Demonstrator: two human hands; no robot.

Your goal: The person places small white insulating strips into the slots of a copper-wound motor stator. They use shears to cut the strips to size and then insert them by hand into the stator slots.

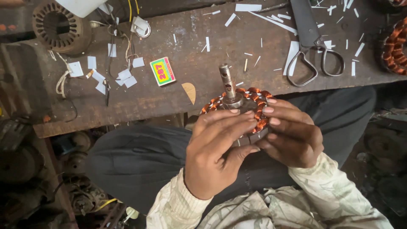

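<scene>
While both hands point(254, 140) clasp the copper-wound stator point(243, 108), a green-bordered matchbox point(163, 71) lies on the bench point(203, 63).

matchbox point(163, 71) left of scissors point(313, 42), on workbench point(203, 80)

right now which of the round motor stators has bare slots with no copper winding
The grey round stator at the bench's top left; the one both hands hold and the one at the right edge carry copper coils.
</scene>
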